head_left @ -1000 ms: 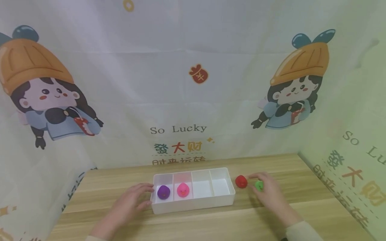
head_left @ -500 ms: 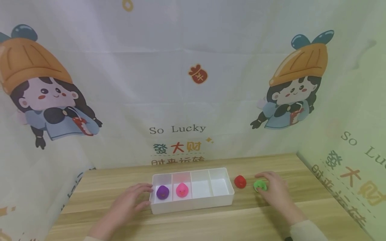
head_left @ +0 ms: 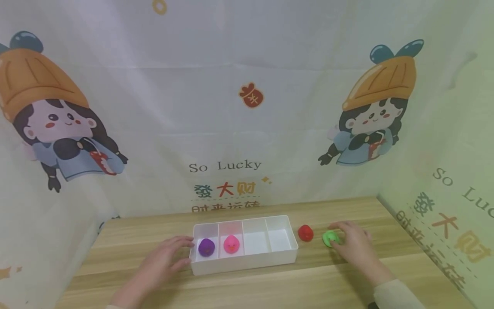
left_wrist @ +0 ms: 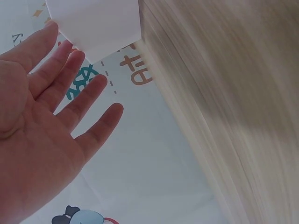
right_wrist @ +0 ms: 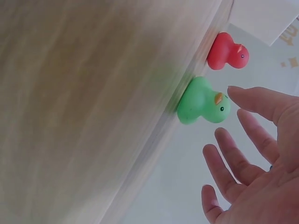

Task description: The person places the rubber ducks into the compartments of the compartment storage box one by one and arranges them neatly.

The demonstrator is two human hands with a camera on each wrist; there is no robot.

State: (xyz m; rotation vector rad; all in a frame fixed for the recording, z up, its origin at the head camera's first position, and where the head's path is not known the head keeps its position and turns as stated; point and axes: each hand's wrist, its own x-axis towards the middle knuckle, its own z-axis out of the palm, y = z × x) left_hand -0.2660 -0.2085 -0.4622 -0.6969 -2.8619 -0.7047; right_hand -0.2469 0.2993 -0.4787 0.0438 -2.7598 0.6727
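Observation:
A white box (head_left: 244, 262) with several compartments stands on the table, a purple toy duck (head_left: 206, 247) in its leftmost compartment and a pink toy duck (head_left: 231, 244) in the one beside it. My left hand (head_left: 166, 257) is at the box's left end, fingers extended; in the left wrist view its fingertips (left_wrist: 53, 28) reach the box wall. Outside the box, to its right, sit a red toy duck (head_left: 305, 233) and a green toy duck (head_left: 330, 238). My right hand (right_wrist: 261, 154) is spread around the green duck's head, thumb close to it, not gripping it.
The wooden table (head_left: 247, 292) carries everything. A printed cloth (head_left: 173, 107) hangs along its back and sides. The box's two right compartments (head_left: 266, 238) show bare white floors.
My right hand has shifted right, from beside the red duck to around the green duck, which now shows more fully. My left hand stays at the box. The head view drifts slightly.

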